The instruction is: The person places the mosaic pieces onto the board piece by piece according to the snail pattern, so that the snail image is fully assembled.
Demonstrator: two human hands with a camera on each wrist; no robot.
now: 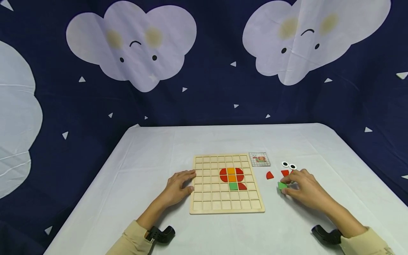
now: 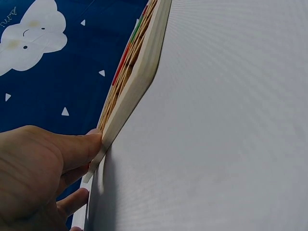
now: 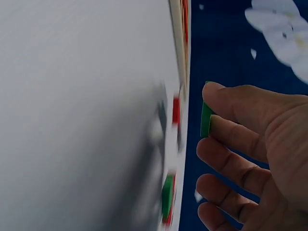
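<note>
A wooden grid board [image 1: 207, 196] lies on the table, with orange squares [image 1: 231, 171] flanked by red rounded pieces [image 1: 240, 171]. Below them, a green square [image 1: 233, 186] sits beside a red quarter-circle [image 1: 242, 186]. My left hand [image 1: 178, 187] rests at the board's left side, thumb and fingertips touching its edge. To the right of the board, my right hand [image 1: 307, 191] pinches a green square tile [image 1: 282, 185] between thumb and index finger. In the right wrist view this tile [image 3: 206, 122] is held above the tabletop.
A small picture card [image 1: 259, 159] lies by the board's top right corner. Nearer the right hand are a loose red quarter-circle [image 1: 269, 175], another red piece [image 1: 284, 173] and two round eye pieces [image 1: 285, 164]. A low green piece [image 3: 167, 197] shows below the right fingers.
</note>
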